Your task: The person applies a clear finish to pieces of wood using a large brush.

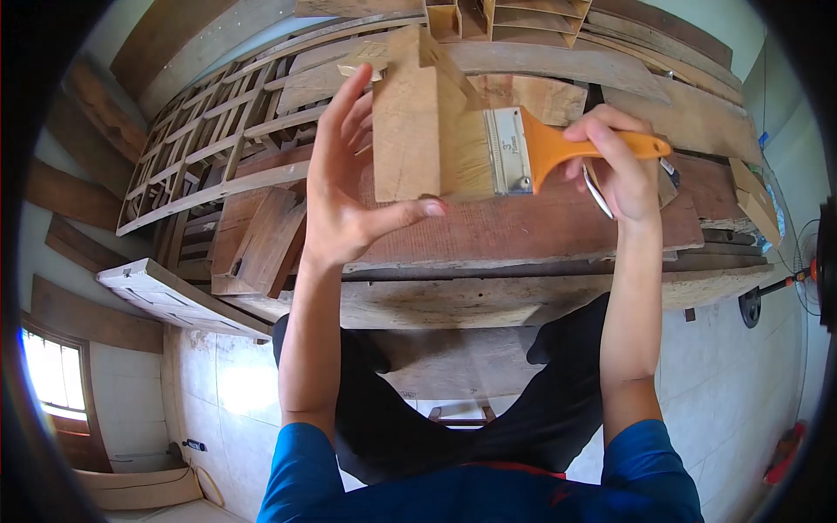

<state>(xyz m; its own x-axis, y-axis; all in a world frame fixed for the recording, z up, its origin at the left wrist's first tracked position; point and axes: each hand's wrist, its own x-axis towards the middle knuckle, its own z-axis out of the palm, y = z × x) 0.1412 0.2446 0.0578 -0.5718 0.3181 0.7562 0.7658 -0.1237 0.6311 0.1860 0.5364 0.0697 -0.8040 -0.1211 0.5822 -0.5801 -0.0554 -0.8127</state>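
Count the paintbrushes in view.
1: the flat, orange-handled paintbrush in the right hand, its pale bristles beside the tan wooden block. Others may be hidden among the brown wooden boards.

a wooden lattice (214, 199) is laid at the left, near a reddish plank (523, 235). a compartmented rack (539, 19) is set at the top edge, and long boards (676, 57) are stacked to its right. a dark block (268, 240) is laid near the lattice's lower edge. a pale panel (187, 299) is seen, tilted, at the left. a barred window (57, 370) is set in the far left, below a wall board (96, 314). a fan (819, 275) is partly cut off at the right. the floor (724, 375) is tiled; a red object (787, 453), too blurred to be named, is seen at the lower right.
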